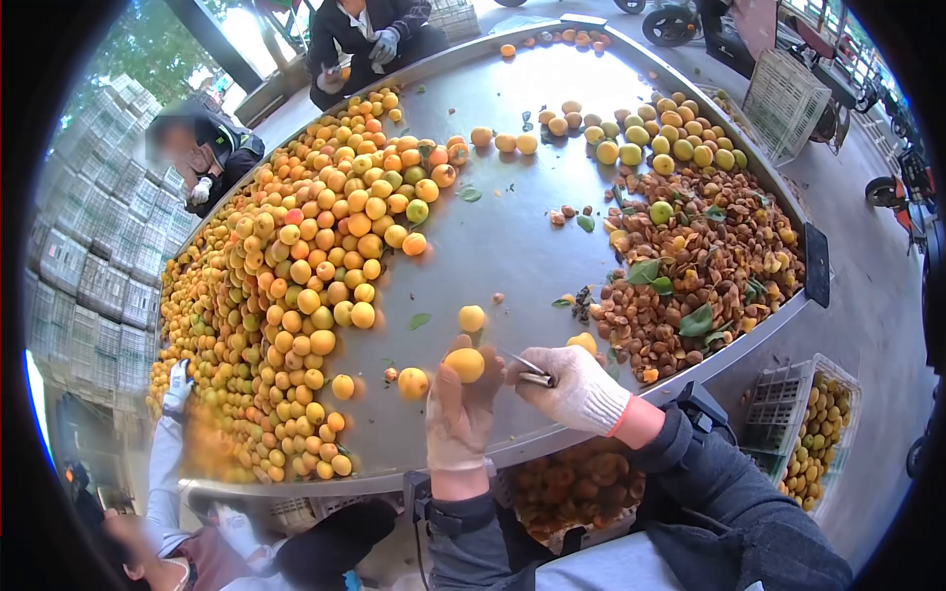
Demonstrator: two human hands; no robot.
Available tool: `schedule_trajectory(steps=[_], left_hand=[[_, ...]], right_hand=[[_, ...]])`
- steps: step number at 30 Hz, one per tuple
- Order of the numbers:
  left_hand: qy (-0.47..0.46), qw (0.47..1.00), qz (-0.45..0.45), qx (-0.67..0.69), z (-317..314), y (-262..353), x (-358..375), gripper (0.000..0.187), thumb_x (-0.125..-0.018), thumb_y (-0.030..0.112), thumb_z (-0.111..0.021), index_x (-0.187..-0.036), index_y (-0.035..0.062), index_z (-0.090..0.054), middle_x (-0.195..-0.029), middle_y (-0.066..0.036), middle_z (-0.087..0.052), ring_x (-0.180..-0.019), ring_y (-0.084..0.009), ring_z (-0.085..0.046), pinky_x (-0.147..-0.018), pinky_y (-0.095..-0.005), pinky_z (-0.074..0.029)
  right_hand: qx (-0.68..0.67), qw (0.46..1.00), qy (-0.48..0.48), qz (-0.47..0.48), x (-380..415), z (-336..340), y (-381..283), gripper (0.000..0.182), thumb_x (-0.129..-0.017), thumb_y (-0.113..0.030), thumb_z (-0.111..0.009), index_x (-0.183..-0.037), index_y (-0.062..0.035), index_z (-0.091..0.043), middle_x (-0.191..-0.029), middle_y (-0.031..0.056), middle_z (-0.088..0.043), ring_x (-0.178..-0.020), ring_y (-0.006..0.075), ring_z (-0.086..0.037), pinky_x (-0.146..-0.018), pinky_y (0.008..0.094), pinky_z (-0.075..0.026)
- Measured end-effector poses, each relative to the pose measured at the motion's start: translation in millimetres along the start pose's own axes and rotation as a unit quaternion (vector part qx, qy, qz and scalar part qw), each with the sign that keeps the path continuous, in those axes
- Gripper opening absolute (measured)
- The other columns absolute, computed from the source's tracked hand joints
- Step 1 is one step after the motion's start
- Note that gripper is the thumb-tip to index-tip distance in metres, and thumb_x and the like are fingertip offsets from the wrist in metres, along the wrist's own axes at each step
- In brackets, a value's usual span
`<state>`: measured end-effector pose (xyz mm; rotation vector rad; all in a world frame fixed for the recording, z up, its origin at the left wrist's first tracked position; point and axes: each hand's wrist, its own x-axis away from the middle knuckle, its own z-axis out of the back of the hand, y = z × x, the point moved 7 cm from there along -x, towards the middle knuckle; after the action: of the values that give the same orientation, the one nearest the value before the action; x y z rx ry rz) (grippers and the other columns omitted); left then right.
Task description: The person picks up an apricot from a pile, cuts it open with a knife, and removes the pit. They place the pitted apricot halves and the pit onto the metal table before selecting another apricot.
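My left hand, in a pale glove, is closed around a yellow apricot near the table's front edge. In my right hand, white-gloved, is a small metal knife, its thin blade pointing toward the apricot. Just beyond the left fingers lies a loose apricot, with another apricot to their left. A yellow piece of fruit shows behind my right hand.
A large heap of apricots covers the left of the metal table. Pits and scraps are piled at the right. Crates of fruit stand below. A co-worker's gloved hand touches the heap; other people stand across the table.
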<state>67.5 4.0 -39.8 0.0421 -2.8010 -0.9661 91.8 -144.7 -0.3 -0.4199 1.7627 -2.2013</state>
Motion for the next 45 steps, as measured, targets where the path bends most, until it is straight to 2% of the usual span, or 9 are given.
schedule_trajectory(steps=[5,16,27,33,35,37,40,42,45], left_hand=[[0.001,1.000,0.000,-0.004,-6.8,-2.5,0.6,0.057,-0.088,0.050,-0.060,-0.114,-0.0009,-0.056,-0.097,-0.016,-0.067,-0.094,-0.0276,-0.065,-0.088,-0.0355,-0.051],[0.032,0.993,-0.048,-0.100,-7.9,6.3,12.6,0.056,-0.089,0.045,-0.063,-0.113,-0.0056,-0.057,-0.092,-0.017,-0.068,-0.094,-0.0263,-0.065,-0.086,-0.0321,-0.051],[0.084,0.923,-0.173,-0.335,-44.2,20.7,36.9,0.046,-0.076,0.006,-0.079,-0.117,-0.0045,-0.058,-0.092,-0.006,-0.064,-0.087,-0.0125,-0.060,-0.079,-0.0236,-0.049],[-0.028,0.811,-0.200,-0.548,-58.2,31.4,41.2,0.048,-0.075,0.002,-0.079,-0.117,-0.0026,-0.057,-0.090,-0.004,-0.064,-0.080,-0.0117,-0.061,-0.074,-0.0246,-0.050],[-0.019,0.860,-0.119,-0.496,-60.1,35.1,43.2,0.047,-0.075,0.002,-0.078,-0.117,-0.0024,-0.057,-0.091,-0.004,-0.064,-0.080,-0.0116,-0.061,-0.074,-0.0249,-0.050],[-0.009,0.896,-0.037,-0.443,-53.6,26.9,43.5,0.046,-0.076,0.001,-0.077,-0.117,-0.0022,-0.058,-0.092,-0.004,-0.064,-0.081,-0.0114,-0.061,-0.074,-0.0251,-0.051],[-0.046,0.909,-0.144,-0.389,-49.8,29.2,37.5,0.044,-0.078,-0.002,-0.074,-0.118,-0.0017,-0.058,-0.096,-0.004,-0.063,-0.083,-0.0104,-0.059,-0.077,-0.0240,-0.050],[0.027,0.982,-0.083,-0.166,-28.6,31.9,31.9,0.044,-0.078,-0.004,-0.073,-0.119,-0.0010,-0.058,-0.103,-0.006,-0.062,-0.090,-0.0111,-0.059,-0.082,-0.0234,-0.048],[0.014,0.918,-0.151,-0.367,-29.6,35.8,30.5,0.048,-0.077,0.000,-0.075,-0.122,0.0003,-0.056,-0.105,-0.007,-0.063,-0.093,-0.0124,-0.059,-0.084,-0.0229,-0.047]], right_hand=[[0.121,0.991,-0.038,0.035,1.3,-14.1,-7.6,0.019,-0.081,-0.010,-0.063,-0.099,-0.0056,-0.066,-0.080,0.0143,-0.066,-0.074,0.0287,-0.066,-0.069,0.0322,-0.052],[0.156,0.985,-0.008,0.067,2.0,-21.1,-9.4,0.026,-0.080,-0.011,-0.063,-0.106,-0.0084,-0.068,-0.081,0.0176,-0.066,-0.072,0.0339,-0.065,-0.065,0.0372,-0.051],[0.197,0.977,0.022,0.073,6.9,-17.6,-19.4,0.025,-0.076,-0.008,-0.060,-0.099,-0.0122,-0.069,-0.075,0.0192,-0.064,-0.068,0.0387,-0.061,-0.060,0.0420,-0.049],[-0.026,0.971,-0.230,-0.055,11.8,-33.0,0.3,0.017,-0.080,-0.010,-0.059,-0.091,-0.0045,-0.071,-0.073,0.0136,-0.067,-0.067,0.0220,-0.064,-0.064,0.0348,-0.049],[-0.115,0.947,-0.293,-0.064,18.8,-40.2,-2.5,0.017,-0.082,-0.011,-0.058,-0.087,-0.0008,-0.071,-0.075,0.0124,-0.068,-0.071,0.0156,-0.062,-0.068,0.0314,-0.049],[-0.116,0.946,-0.293,-0.078,21.0,-44.0,4.1,0.017,-0.082,-0.009,-0.057,-0.087,-0.0017,-0.071,-0.076,0.0116,-0.069,-0.072,0.0154,-0.063,-0.069,0.0302,-0.049],[-0.026,0.966,-0.249,-0.057,20.2,-28.0,-3.6,0.016,-0.082,-0.008,-0.057,-0.087,-0.0042,-0.072,-0.076,0.0081,-0.068,-0.072,0.0136,-0.061,-0.070,0.0277,-0.048],[0.044,0.985,-0.162,0.037,17.5,-2.1,-14.5,0.013,-0.081,-0.008,-0.060,-0.087,-0.0075,-0.072,-0.075,0.0009,-0.066,-0.070,0.0089,-0.058,-0.068,0.0244,-0.048],[-0.140,0.974,-0.070,-0.165,22.0,30.0,-9.5,0.016,-0.081,-0.009,-0.063,-0.095,-0.0045,-0.068,-0.075,-0.0004,-0.062,-0.071,0.0048,-0.057,-0.061,0.0212,-0.047]])
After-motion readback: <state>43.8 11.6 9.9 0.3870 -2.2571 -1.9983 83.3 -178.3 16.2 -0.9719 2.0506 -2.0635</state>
